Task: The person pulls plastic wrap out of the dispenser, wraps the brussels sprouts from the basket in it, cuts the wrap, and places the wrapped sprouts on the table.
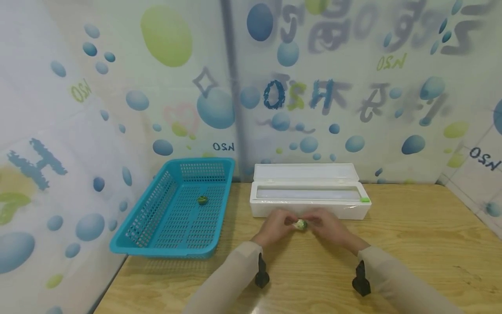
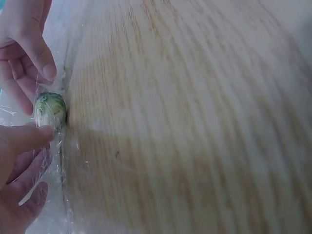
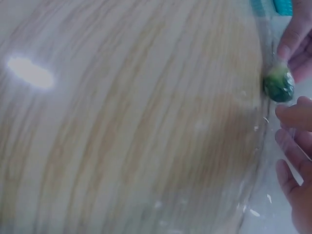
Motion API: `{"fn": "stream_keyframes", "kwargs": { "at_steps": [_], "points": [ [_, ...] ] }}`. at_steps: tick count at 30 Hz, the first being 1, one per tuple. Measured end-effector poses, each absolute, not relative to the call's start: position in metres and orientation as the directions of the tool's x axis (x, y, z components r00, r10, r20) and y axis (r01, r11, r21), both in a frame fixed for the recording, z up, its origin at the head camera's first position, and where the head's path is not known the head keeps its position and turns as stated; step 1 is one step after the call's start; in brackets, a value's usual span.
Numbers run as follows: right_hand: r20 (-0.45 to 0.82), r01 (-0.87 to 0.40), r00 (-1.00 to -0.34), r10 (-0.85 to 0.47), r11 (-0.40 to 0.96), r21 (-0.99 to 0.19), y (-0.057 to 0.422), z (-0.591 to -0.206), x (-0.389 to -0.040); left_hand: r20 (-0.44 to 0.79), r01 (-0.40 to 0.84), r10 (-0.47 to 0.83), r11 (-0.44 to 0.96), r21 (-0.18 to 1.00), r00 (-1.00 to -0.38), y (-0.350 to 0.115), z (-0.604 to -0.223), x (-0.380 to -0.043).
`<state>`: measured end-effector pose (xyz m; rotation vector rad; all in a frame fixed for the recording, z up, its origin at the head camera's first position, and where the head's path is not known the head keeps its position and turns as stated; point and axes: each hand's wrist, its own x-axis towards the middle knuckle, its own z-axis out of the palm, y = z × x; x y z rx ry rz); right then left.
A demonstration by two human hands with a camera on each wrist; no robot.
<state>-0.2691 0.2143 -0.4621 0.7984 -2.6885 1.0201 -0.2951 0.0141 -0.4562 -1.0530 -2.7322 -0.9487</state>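
Note:
A small green-and-white Brussels sprout [image 1: 300, 224] sits between both hands, just in front of the white box, with clear cling film [image 2: 56, 183] around it. My left hand [image 1: 274, 226] pinches the film on the sprout's left side, thumb and fingers close against it. On the other side, my right hand [image 1: 329, 227] pinches the film with curled fingers. The right wrist view shows the sprout's glossy, wrapped surface. A white cling film dispenser [image 1: 310, 210] stands directly behind the hands, its lid raised. Film spreads over the table edge of the box in both wrist views.
A blue perforated basket [image 1: 164, 252] stands on the left of the wooden table [image 1: 412, 244], with another green sprout [image 1: 202, 200] inside. A green slider [image 1: 364, 199] sits at the dispenser's right end. Patterned curtains [image 1: 313, 100] hang behind and at the sides.

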Motion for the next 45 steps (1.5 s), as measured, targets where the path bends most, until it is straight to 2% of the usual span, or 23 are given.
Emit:
{"fn": "stream_keyframes", "kwargs": {
  "at_steps": [11, 21, 30, 35, 40, 45],
  "points": [
    [0.308, -0.445, -0.895, -0.321, 0.658, -0.607, 0.242, -0.440, -0.254, 0.301, 0.650, 0.590, 0.566, 0.507, -0.749, 0.021, -0.448, -0.295],
    [0.381, -0.362, -0.912, -0.153, 0.737, -0.570, 0.286, -0.416, -0.252, 0.202, 0.580, 0.611, 0.521, 0.626, -0.766, 0.044, -0.424, -0.298],
    [0.329, -0.272, -0.941, -0.078, 0.752, -0.600, 0.317, -0.411, -0.258, 0.208, 0.587, 0.635, 0.473, 0.657, -0.744, 0.066, -0.406, -0.308],
    [0.247, -0.200, -0.968, -0.050, 0.749, -0.631, 0.321, -0.413, -0.260, 0.199, 0.574, 0.645, 0.444, 0.689, -0.738, 0.073, -0.404, -0.312],
    [0.174, -0.129, -0.985, -0.014, 0.729, -0.673, 0.323, -0.420, -0.263, 0.186, 0.585, 0.654, 0.466, 0.664, -0.733, 0.081, -0.400, -0.314],
    [0.167, -0.111, -0.986, 0.008, 0.715, -0.690, 0.325, -0.427, -0.264, 0.181, 0.595, 0.662, 0.476, 0.647, -0.727, 0.094, -0.398, -0.316]
  ]
}}
